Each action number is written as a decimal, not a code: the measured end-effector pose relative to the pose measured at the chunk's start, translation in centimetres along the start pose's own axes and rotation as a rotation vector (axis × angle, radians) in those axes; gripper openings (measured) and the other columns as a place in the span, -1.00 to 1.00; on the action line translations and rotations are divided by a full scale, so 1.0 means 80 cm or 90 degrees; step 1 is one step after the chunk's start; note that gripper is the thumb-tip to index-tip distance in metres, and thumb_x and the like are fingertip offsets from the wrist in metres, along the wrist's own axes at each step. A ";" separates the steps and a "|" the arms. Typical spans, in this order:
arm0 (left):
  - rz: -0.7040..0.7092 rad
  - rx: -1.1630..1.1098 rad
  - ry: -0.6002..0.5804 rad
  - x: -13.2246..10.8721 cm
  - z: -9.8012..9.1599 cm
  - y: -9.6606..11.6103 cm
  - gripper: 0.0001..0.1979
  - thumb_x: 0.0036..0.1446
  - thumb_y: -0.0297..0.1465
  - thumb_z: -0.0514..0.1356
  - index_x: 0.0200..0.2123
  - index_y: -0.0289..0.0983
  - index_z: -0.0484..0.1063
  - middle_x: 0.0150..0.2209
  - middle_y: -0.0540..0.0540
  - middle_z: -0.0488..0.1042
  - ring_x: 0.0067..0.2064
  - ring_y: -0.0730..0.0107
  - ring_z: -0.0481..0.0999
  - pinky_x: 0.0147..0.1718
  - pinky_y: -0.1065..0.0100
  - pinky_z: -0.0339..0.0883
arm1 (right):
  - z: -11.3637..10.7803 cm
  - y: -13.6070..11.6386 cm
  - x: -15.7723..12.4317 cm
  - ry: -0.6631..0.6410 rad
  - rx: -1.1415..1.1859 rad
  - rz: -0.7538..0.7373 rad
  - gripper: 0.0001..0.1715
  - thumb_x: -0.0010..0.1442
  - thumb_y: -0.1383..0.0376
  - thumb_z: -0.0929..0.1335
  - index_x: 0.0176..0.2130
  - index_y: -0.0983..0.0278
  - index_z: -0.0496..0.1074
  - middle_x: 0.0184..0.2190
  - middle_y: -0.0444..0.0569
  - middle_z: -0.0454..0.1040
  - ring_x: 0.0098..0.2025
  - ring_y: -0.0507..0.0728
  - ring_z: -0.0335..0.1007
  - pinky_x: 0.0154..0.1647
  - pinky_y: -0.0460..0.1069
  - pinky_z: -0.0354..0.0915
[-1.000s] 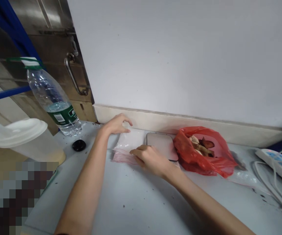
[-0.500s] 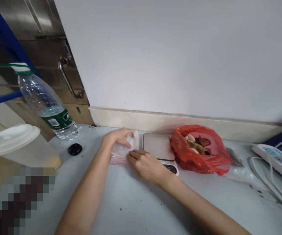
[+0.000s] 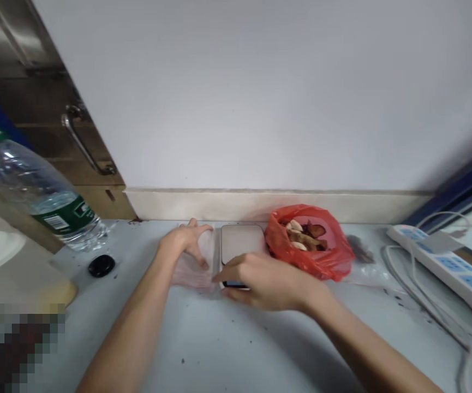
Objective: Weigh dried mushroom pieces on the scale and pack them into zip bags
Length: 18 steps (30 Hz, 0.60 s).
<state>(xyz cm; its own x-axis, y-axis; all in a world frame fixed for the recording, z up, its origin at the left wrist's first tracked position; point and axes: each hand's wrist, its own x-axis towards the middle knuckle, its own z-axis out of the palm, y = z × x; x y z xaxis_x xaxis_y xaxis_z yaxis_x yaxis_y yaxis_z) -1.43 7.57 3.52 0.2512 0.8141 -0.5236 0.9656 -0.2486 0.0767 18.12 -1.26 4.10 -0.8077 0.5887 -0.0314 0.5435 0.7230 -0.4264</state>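
My left hand (image 3: 186,243) is open, fingers spread, pressing on a flat clear plastic bag (image 3: 189,279) with a pinkish lower part. Just right of the bag lies a small kitchen scale (image 3: 242,240) with a grey square plate. Over the scale's front panel is my right hand (image 3: 260,278), its thumb and forefinger apart near the scale's front left corner and the bag's right edge. It hides much of the panel, and its other fingers are tucked out of sight. A red plastic bag (image 3: 340,259) holding dried brown and pale pieces (image 3: 305,237) stands open beside the scale.
At left lean a large water bottle (image 3: 64,215) and a whitish lidded container (image 3: 35,278), with a black round object (image 3: 101,266) by them. A power strip (image 3: 450,265) and cables (image 3: 418,297) lie at right. Behind rises a white wall (image 3: 260,109).
My right hand has left the top of the clear bag and moved right and forward onto the scale's front. My left hand stays on the bag. The view has shifted rightward.
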 end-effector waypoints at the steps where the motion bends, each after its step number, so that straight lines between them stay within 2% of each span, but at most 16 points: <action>1: 0.000 0.009 -0.006 -0.002 -0.002 0.003 0.18 -0.35 -0.11 0.47 0.41 -0.03 0.13 0.38 -0.33 0.16 0.25 -0.27 0.41 0.14 -0.01 0.38 | -0.020 0.003 -0.017 0.001 0.019 0.017 -0.71 0.34 0.35 0.35 -0.01 0.20 0.61 -0.15 -0.01 0.68 -0.15 0.16 0.59 -0.15 -0.01 0.36; 4: 0.004 0.023 0.013 -0.008 -0.010 0.010 0.03 -0.17 -0.08 0.38 0.41 -0.09 0.17 0.37 -0.31 0.26 0.28 -0.17 0.40 0.20 0.04 0.33 | -0.078 0.015 -0.074 0.120 0.040 0.146 -0.69 0.36 0.23 0.32 -0.05 0.24 0.62 -0.15 -0.01 0.68 -0.20 0.13 0.57 -0.18 -0.03 0.36; 6: 0.038 0.024 0.064 -0.012 -0.017 0.020 -0.11 -0.06 -0.13 0.31 0.37 -0.18 0.24 0.32 -0.30 0.36 0.29 -0.11 0.41 0.23 0.09 0.30 | -0.108 0.030 -0.112 0.182 0.040 0.233 -0.64 0.35 0.16 0.28 -0.18 0.23 0.63 -0.24 -0.04 0.68 -0.27 0.12 0.56 -0.27 -0.03 0.36; 8: 0.072 0.013 0.154 -0.017 -0.023 0.040 -0.27 0.10 -0.13 0.20 0.32 -0.25 0.32 0.25 -0.33 0.44 0.21 -0.11 0.48 0.18 0.05 0.35 | -0.126 0.052 -0.148 0.244 0.010 0.360 -0.64 0.32 0.12 0.30 -0.22 0.23 0.63 -0.27 -0.03 0.68 -0.26 0.15 0.57 -0.25 -0.01 0.39; 9: 0.118 0.004 0.219 -0.019 -0.025 0.053 -0.37 0.17 -0.16 0.14 0.27 -0.25 0.38 0.21 -0.31 0.49 0.17 -0.08 0.51 0.16 0.04 0.36 | -0.131 0.066 -0.164 0.271 0.004 0.428 -0.68 0.29 0.14 0.32 -0.21 0.23 0.63 -0.26 -0.02 0.68 -0.25 0.16 0.58 -0.24 -0.01 0.40; 12: 0.332 -0.064 0.401 -0.025 -0.022 0.105 -0.57 0.30 -0.20 0.03 0.09 -0.22 0.51 0.11 -0.19 0.56 0.14 0.06 0.52 0.18 0.10 0.36 | -0.128 0.114 -0.203 0.293 0.067 0.630 -0.76 0.19 0.23 0.40 -0.17 0.24 0.61 -0.23 0.04 0.68 -0.29 0.15 0.59 -0.25 0.00 0.44; 14: 0.454 -0.084 0.463 -0.025 -0.014 0.138 -0.61 0.35 -0.19 0.03 0.01 -0.24 0.54 0.06 -0.19 0.57 0.12 0.08 0.50 0.16 0.11 0.39 | -0.117 0.144 -0.221 0.315 0.167 0.759 -0.77 0.14 0.25 0.44 -0.18 0.29 0.60 -0.27 0.10 0.66 -0.32 0.15 0.59 -0.28 -0.01 0.48; 16: 0.536 -0.081 0.463 -0.022 -0.003 0.162 -0.64 0.40 -0.21 0.03 0.01 -0.23 0.54 0.05 -0.18 0.55 0.16 0.10 0.45 0.17 0.10 0.39 | -0.101 0.167 -0.231 0.319 0.226 0.840 -0.68 0.11 0.24 0.48 -0.12 0.30 0.58 -0.30 0.11 0.64 -0.32 0.14 0.60 -0.29 -0.02 0.50; 18: 0.594 -0.068 0.443 -0.018 0.008 0.175 -0.67 0.43 -0.25 0.04 0.00 -0.23 0.54 0.04 -0.17 0.55 0.19 0.12 0.41 0.18 0.10 0.38 | -0.087 0.183 -0.234 0.284 0.229 0.859 -0.56 0.01 0.23 0.54 -0.08 0.25 0.58 -0.35 0.05 0.63 -0.32 0.16 0.59 -0.32 0.00 0.51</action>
<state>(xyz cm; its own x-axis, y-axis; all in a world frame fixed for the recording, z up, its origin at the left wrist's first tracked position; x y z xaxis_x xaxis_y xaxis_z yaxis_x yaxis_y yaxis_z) 11.69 2.58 4.83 0.8172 0.4589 0.3487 0.3788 -0.8837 0.2750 42.76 0.80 4.72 0.4293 0.8395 -0.3331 0.6738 -0.5433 -0.5009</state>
